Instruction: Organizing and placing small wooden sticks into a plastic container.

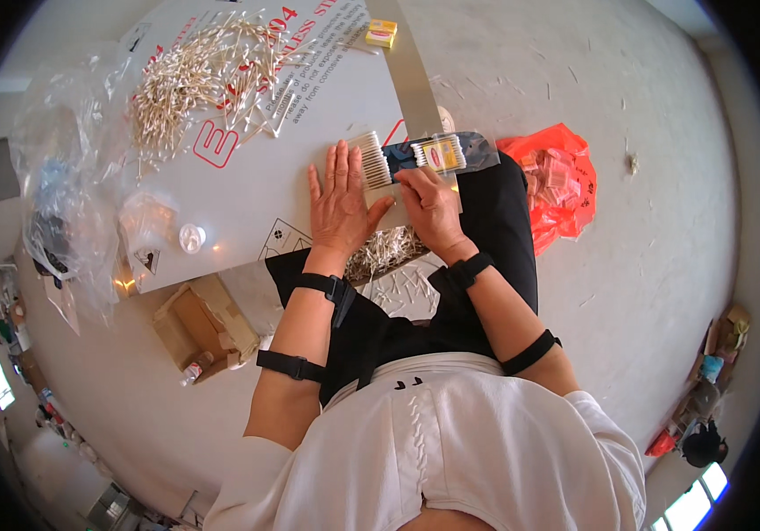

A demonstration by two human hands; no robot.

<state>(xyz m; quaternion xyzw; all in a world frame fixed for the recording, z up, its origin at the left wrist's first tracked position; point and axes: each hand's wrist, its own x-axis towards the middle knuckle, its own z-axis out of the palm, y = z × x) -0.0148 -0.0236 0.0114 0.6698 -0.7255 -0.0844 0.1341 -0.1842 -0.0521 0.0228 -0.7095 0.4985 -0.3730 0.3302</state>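
My left hand (340,208) lies flat on the sheet-covered tabletop (256,190), fingers stretched out, the fingertips beside a neat row of cotton swabs (367,157). Just right of that row is a dark blue and clear plastic packet (400,159). A small yellow box (440,154) with more swabs lined up around it lies on the packet's right part. My right hand (435,211) is closed, its fingers curled at the packet's near edge; what they pinch, if anything, is hidden.
A heap of loose cotton swabs (181,88) covers the table's far left, and another yellow box (381,34) sits at the far edge. A small white cup (192,237) and clear plastic bags (65,177) are at left. Below stand swab scraps (386,253), a cardboard box (204,323) and a red bag (566,181).
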